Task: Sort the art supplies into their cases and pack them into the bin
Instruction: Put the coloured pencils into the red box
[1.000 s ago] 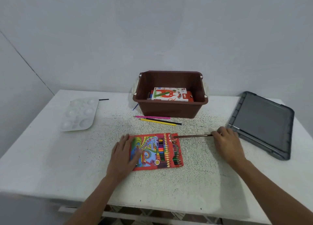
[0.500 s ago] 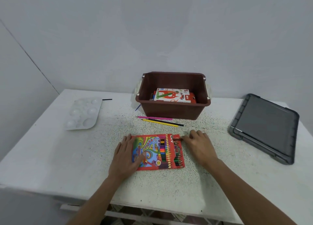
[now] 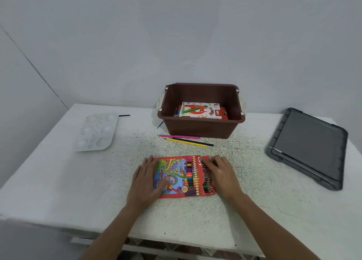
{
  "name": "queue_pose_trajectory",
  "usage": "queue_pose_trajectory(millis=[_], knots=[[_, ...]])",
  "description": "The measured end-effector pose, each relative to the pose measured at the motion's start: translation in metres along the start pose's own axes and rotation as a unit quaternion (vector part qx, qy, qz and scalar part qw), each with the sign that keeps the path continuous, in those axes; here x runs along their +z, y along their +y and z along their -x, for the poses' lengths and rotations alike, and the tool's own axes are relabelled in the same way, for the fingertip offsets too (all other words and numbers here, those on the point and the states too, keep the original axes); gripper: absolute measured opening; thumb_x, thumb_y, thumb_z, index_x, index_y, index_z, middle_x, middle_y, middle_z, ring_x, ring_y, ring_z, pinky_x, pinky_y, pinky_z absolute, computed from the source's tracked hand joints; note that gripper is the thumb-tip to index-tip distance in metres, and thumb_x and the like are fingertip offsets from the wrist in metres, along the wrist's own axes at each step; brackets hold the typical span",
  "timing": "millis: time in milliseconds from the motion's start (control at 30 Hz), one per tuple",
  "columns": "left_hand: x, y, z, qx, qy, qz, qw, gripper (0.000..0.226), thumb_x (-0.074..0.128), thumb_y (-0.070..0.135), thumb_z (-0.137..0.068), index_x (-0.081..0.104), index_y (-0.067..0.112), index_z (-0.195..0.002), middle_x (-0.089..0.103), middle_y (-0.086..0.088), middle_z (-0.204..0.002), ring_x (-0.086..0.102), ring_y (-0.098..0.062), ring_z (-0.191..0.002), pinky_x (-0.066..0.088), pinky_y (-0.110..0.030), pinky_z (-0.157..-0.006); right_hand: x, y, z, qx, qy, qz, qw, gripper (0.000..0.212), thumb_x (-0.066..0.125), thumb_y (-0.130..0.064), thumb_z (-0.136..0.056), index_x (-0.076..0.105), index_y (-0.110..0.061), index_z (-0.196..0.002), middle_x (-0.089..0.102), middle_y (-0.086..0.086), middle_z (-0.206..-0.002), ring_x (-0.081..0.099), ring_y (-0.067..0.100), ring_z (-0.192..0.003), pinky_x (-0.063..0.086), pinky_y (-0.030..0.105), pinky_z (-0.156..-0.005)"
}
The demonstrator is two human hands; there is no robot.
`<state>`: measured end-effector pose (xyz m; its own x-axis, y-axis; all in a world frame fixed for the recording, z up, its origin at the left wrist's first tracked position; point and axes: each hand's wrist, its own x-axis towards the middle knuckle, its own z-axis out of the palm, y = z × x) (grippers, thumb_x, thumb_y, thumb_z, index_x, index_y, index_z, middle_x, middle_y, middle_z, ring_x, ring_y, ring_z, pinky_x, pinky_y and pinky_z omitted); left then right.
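**Both hands on the pencil case, bin straight beyond**

The left hand (image 3: 144, 181) lies flat on the left part of the red pencil case (image 3: 174, 176), fingers straight and thumb spread on the printed cover; it grips nothing. The right hand (image 3: 221, 173) covers the case's right end with its fingers bent down onto the row of coloured pencils (image 3: 205, 183) there. Whether they pinch one cannot be told.

The case lies flat on the white speckled table (image 3: 78, 191), near the middle and set well back from the near edge. Its long axis runs left to right, the right end turned slightly away. Bare tabletop lies on either side of it.

A strip of bare top separates the case from three loose pencils. The yellow pencil (image 3: 186, 142) and black pencil (image 3: 204, 143) slant side by side, their right ends nearer. The pink pencil (image 3: 180, 136) runs left to right just in front of the bin.

The brown bin (image 3: 201, 129) stands open at the far middle, with an oil pastels box (image 3: 199, 110) lying inside. A blue pencil (image 3: 160, 124) slants by its left front corner.

A white palette (image 3: 98, 132) sits at far left. The grey lid (image 3: 307, 148) lies at far right, close to the table's right edge.
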<state>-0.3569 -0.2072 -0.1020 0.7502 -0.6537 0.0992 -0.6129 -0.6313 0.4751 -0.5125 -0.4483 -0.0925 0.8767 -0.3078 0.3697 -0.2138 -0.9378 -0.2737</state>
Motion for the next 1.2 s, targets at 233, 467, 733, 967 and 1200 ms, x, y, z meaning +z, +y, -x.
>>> queue_pose_trajectory(millis=[233, 467, 733, 967, 1200], knots=[[-0.002, 0.005, -0.009, -0.038, 0.070, 0.046, 0.996, 0.078, 0.027, 0.075, -0.086, 0.046, 0.021, -0.139, 0.054, 0.000, -0.140, 0.054, -0.021, -0.125, 0.034, -0.046, -0.111, 0.005, 0.001, 0.004, 0.019, -0.009, -0.004, 1.000, 0.071, 0.088, -0.028, -0.066, 0.059, -0.012, -0.129, 0.057, 0.003, -0.109, 0.052, 0.018, -0.095, 0.052, 0.034, -0.079], [-0.011, 0.039, -0.058, 0.006, 0.098, -0.016, 0.995, 0.030, 0.051, 0.033, -0.096, 0.062, 0.017, -0.120, 0.060, -0.002, -0.130, 0.057, -0.020, -0.115, 0.038, -0.046, -0.103, 0.007, 0.001, 0.004, 0.023, -0.005, 0.011, 1.000, 0.068, 0.087, -0.031, -0.068, 0.059, -0.014, -0.128, 0.057, 0.002, -0.109, 0.052, 0.017, -0.094, 0.052, 0.032, -0.078], [-0.015, 0.061, -0.101, 0.062, -0.052, -0.227, 0.971, 0.048, 0.043, 0.020, -0.099, 0.038, 0.011, -0.145, 0.043, -0.012, -0.149, 0.050, -0.031, -0.127, 0.040, -0.048, -0.103, 0.007, 0.002, 0.003, 0.018, 0.003, 0.002, 1.000, 0.058, 0.080, -0.027, -0.077, 0.057, -0.014, -0.128, 0.055, 0.001, -0.109, 0.050, 0.017, -0.094, 0.050, 0.033, -0.078], [-0.013, 0.050, -0.099, 0.064, -0.037, -0.259, 0.963, 0.042, 0.063, 0.030, -0.092, 0.056, 0.016, -0.131, 0.054, -0.012, -0.127, 0.053, -0.028, -0.115, 0.045, -0.043, -0.095, 0.007, 0.002, 0.002, 0.014, 0.007, 0.001, 1.000, 0.055, 0.078, -0.024, -0.078, 0.057, -0.014, -0.128, 0.055, 0.002, -0.106, 0.050, 0.019, -0.091, 0.050, 0.034, -0.076], [-0.016, 0.051, -0.099, 0.118, 0.000, -0.261, 0.958, 0.039, 0.076, 0.032, -0.082, 0.062, 0.012, -0.113, 0.066, -0.009, -0.107, 0.065, -0.027, -0.097, 0.051, -0.042, -0.083, 0.007, 0.003, 0.003, 0.020, -0.003, -0.003, 1.000, 0.058, 0.079, -0.030, -0.078, 0.056, -0.014, -0.128, 0.055, 0.001, -0.108, 0.049, 0.017, -0.094, 0.049, 0.033, -0.078]])
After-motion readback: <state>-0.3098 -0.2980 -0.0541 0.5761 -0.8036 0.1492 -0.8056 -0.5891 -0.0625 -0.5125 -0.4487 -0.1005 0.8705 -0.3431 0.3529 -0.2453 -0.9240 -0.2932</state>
